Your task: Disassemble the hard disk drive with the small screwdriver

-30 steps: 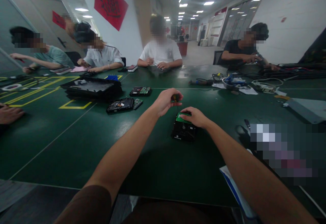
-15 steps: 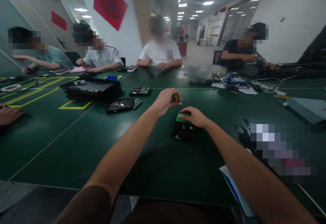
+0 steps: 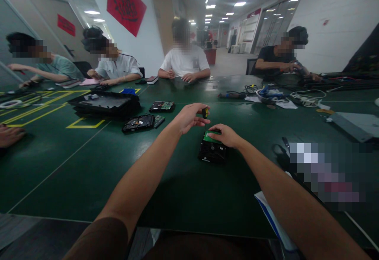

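A black hard drive with a green circuit board at its far end lies on the dark green table in front of me. My left hand grips the short black-and-yellow handle of a screwdriver, held upright over the board's far left corner. Its thin shaft points down; whether the tip sits in a screw is too small to tell. From the right, my right hand grasps the drive's far end, thumb across the board and fingers over the far edge.
Left of my hands lie a hard drive, an opened drive and a small loose board. A black tray stands farther left. Bundled cables and a grey metal box are at right. Several people sit around the table.
The screwdriver handle has turned a little in my left hand, and those fingers have shifted around it. My right hand stays on the drive. The whole view has moved slightly.
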The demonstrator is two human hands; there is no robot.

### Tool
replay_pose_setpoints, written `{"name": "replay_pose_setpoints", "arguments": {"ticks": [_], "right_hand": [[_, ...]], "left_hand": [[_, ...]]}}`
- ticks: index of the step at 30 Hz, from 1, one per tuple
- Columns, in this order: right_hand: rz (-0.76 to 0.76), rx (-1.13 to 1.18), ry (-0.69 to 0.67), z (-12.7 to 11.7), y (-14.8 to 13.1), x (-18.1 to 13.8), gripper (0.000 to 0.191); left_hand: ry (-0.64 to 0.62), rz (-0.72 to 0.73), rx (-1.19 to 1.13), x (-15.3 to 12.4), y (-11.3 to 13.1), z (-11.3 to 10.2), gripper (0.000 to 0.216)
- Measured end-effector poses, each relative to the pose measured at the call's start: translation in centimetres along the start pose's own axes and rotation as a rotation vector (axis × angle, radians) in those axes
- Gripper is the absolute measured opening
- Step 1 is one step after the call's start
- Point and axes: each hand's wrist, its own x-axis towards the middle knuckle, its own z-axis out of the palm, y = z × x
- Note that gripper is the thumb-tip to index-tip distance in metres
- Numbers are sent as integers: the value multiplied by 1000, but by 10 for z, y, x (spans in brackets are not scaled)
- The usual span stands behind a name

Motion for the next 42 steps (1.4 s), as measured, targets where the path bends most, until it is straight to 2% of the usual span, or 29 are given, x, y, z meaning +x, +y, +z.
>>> {"name": "replay_pose_setpoints", "arguments": {"ticks": [3, 10, 20, 27, 36, 42], "right_hand": [[-1, 2, -2, 0, 1, 0, 32], [15, 11, 0, 0, -1, 0, 30], [12, 8, 10, 3, 5, 1, 33], [0, -8, 0, 0, 3, 0, 33], [10, -5, -1, -1, -2, -1, 34], [10, -16, 2, 1, 1, 1, 32]], "left_hand": [[-17, 0, -62, 0, -1, 1, 24], [-22, -10, 61, 0, -1, 0, 28], [-96, -121, -130, 8, -11, -6, 33], [-83, -92, 31, 4, -6, -5, 43], [-146, -147, -27, 3, -9, -4, 46], [-124, -119, 92, 3, -7, -6, 43]]}}
